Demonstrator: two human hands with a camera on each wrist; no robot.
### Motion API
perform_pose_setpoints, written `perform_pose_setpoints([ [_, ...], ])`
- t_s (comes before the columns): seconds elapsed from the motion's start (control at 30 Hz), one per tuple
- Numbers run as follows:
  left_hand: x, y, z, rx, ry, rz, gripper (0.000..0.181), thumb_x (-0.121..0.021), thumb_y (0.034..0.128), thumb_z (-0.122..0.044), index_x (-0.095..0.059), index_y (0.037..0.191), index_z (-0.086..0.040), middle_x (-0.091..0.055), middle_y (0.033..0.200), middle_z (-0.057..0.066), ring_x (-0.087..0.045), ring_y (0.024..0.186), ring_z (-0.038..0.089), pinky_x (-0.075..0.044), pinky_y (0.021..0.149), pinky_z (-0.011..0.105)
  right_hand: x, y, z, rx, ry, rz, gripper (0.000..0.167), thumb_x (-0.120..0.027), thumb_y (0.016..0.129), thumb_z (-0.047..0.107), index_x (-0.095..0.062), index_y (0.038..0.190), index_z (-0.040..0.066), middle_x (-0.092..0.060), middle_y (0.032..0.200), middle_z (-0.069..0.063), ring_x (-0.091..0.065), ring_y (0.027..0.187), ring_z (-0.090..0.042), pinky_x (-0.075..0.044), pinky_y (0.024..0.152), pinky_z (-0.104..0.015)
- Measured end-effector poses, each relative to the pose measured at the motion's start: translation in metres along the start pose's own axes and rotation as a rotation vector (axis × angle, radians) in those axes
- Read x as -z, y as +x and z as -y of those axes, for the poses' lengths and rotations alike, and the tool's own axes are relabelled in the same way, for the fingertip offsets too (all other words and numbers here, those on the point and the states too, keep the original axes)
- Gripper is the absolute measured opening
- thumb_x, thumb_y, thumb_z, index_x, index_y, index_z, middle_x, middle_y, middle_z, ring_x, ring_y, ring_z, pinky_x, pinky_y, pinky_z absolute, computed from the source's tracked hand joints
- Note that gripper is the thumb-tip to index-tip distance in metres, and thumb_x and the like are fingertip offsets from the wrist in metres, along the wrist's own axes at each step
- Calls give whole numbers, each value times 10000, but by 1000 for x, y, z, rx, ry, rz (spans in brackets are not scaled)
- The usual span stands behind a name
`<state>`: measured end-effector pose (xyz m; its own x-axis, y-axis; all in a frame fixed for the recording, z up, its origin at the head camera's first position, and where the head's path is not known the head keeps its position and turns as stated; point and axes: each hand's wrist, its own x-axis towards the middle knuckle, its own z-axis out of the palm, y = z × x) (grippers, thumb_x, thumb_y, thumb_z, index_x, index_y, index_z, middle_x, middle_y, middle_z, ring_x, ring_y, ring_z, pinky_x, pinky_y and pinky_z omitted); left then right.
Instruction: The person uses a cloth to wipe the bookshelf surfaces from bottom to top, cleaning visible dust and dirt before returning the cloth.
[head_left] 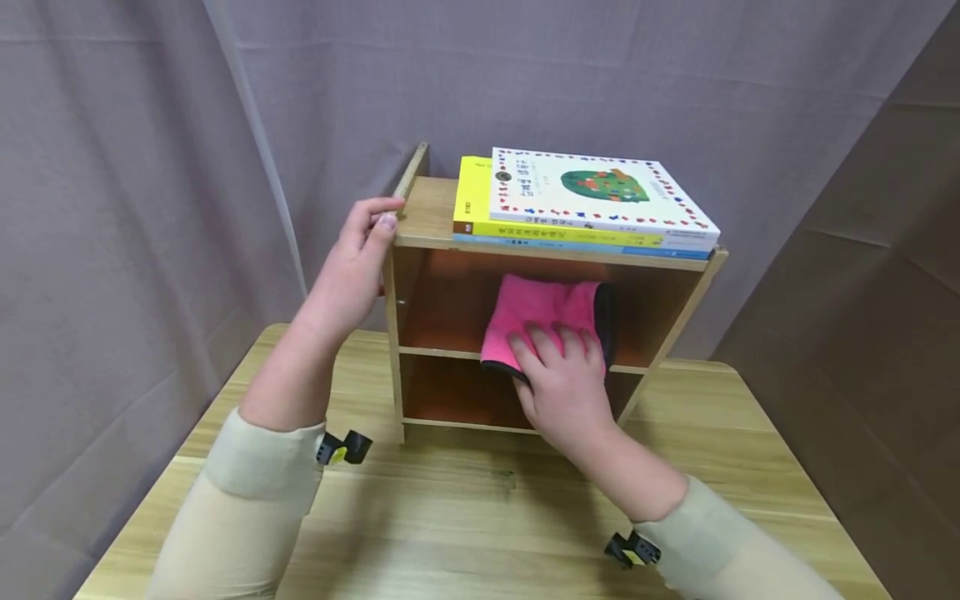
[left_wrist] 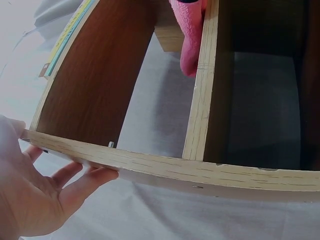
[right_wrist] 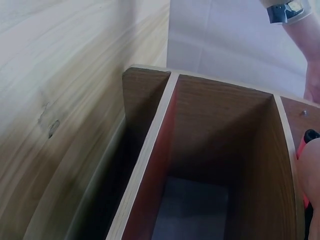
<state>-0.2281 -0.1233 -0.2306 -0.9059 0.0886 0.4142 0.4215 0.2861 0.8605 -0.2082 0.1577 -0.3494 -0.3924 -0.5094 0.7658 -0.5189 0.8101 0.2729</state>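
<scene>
Head view. Your right hand [head_left: 564,383] grips the pink cloth [head_left: 543,302] at the front of the shelf unit [head_left: 430,208]; its fingers [head_left: 567,343] are spread and bent over the cloth, with the thumb along the cloth's lower edge. The cloth is bright pink with black edging along its right side and lower left corner; it stands in the mouth of the unit's upper compartment and covers part of the front edge of the middle board [head_left: 438,352]. Your left hand [head_left: 356,258] holds the unit's upper left corner, with the index finger and thumb at the top. A white book [head_left: 555,200], a yellow book [head_left: 471,200] and a blue book [head_left: 585,247] lie stacked on the unit. The unit stands upright on the tabletop [head_left: 442,517]; a grey curtain [head_left: 375,83] hangs behind it.

Left wrist view. Your left fingers lie apart along the outer face of the unit's side panel, one digit hooked over its front edge. A small metal peg [left_wrist: 111,144] projects from the panel's inner face. The cloth, fuzzy in texture, touches the upper compartment's side of the middle board.

Right wrist view. Only a slice of cloth and right hand shows, beside the unit's middle board; you cannot tell the finger state here.
</scene>
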Motion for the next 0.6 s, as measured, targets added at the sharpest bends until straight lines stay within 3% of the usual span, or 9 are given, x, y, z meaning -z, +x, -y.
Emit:
perform_pose_setpoints([
  [0.33,-1,0,1,-2,-7,-3,443,-364,1052,-488,-403,1438,-273,-421,1459,2,-448,1240,229,-527,824,541,-5,9,14,14,-10,18,380,-446,938,244,-600,1263,120,-586,1246,-99,-535,1102,-411,-386,913,-616],
  [0.6,-1,0,1,-12,-29,-2,439,-368,1056,-471,-400,1438,-257,-427,1433,32,-499,1176,272,-533,823,538,-9,17,26,10,-21,47,380,-581,909,232,-588,1277,138,-576,1273,-87,-529,1133,-386,-381,936,-604],
])
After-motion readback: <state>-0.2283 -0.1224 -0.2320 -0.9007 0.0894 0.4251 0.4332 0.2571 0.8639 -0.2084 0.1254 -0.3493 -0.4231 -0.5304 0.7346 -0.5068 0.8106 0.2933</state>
